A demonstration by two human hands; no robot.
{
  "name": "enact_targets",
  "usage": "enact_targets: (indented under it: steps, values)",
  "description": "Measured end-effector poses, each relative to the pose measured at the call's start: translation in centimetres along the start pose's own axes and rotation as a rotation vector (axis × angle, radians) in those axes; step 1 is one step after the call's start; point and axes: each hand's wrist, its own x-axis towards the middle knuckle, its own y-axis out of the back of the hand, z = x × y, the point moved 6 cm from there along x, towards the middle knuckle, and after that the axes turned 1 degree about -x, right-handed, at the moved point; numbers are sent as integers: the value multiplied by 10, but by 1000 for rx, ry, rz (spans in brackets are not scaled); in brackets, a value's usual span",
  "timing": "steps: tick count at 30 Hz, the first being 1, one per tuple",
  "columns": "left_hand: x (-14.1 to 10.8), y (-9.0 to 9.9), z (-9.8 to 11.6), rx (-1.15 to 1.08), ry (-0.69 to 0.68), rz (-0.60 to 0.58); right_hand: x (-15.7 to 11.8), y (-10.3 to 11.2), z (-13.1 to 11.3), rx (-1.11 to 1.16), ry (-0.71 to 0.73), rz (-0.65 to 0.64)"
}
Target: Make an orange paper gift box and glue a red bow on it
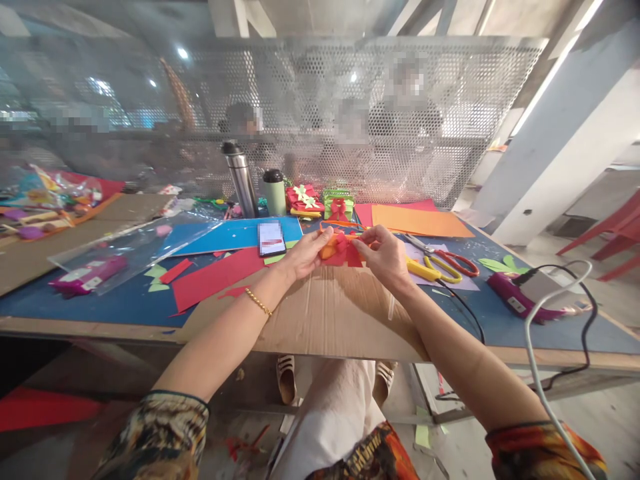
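Note:
My left hand [306, 255] is closed on the left side of a small orange and red paper craft [336, 249], which has a red bow-like piece on its front. From the right, my right hand [384, 252] pinches a red paper tab at the craft's edge. Both hands hover over a brown cardboard sheet [320, 313]. Just right of my right hand lie a yellow glue gun [423, 270] and scissors [457, 262] with red handles. A finished-looking green paper craft [339, 205] with a red bow stands behind the hands, beside a red one [304, 198] with pale flowers.
A phone [271, 238], red paper [220, 277] and a blue sheet [230, 235] lie to the left. A steel flask [241, 180] and a green bottle [274, 193] stand behind. Orange paper [420, 221] lies at back right; a purple power strip [520, 298] with cables sits right.

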Motion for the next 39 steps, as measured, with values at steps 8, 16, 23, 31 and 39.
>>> enact_targets:
  steps: [8, 16, 23, 31, 39]
  values:
    - [1, 0, -1, -2, -8, -6, -2, 2, -6, -50, 24, 24]
    - [1, 1, -3, 10, -4, -19, -3, 3, -8, -66, 15, 31]
    - [0, -1, -2, 17, -1, -18, -3, 2, -8, -113, 11, 21]
    - [0, 0, -1, -15, 25, 0, 2, 24, -15, -162, 157, 166]
    - [5, 12, 1, -13, -9, 68, 6, 22, -10, -229, 125, 36]
